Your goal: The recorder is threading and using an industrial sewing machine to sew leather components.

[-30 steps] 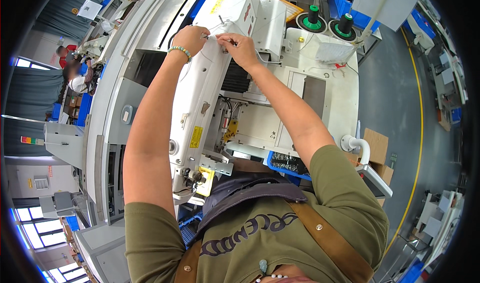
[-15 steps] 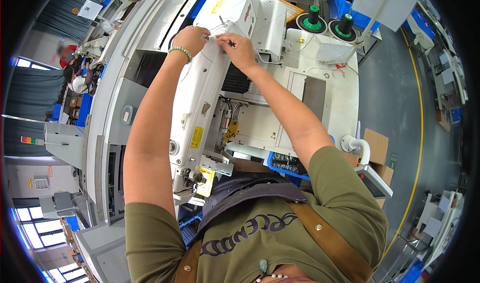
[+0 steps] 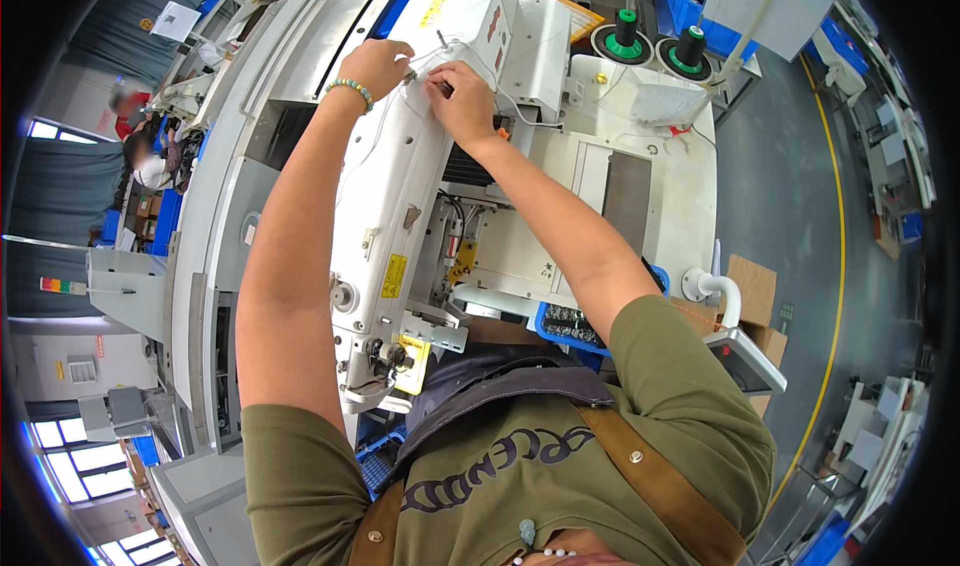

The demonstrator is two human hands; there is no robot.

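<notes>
A white industrial sewing machine (image 3: 400,206) runs from its needle end near my chest up to its far end. Both my arms reach over its top. My left hand (image 3: 375,66), with a green bead bracelet on the wrist, and my right hand (image 3: 460,96) meet at a small metal thread guide (image 3: 410,78) on the machine's upper arm. The fingers of both hands are pinched together there on a thin white thread (image 3: 505,101) that trails off to the right. A yellow label (image 3: 393,276) sits on the machine's side.
Two green thread cones (image 3: 655,36) stand on black bases at the back. A blue bin of small parts (image 3: 570,321) lies under my right elbow. A white table (image 3: 640,176) extends right. Another person (image 3: 150,161) sits far left. Cardboard boxes (image 3: 750,296) stand on the grey floor.
My right hand has shifted slightly left and down along the machine top, closer to my left hand. My left hand has stayed at the thread guide.
</notes>
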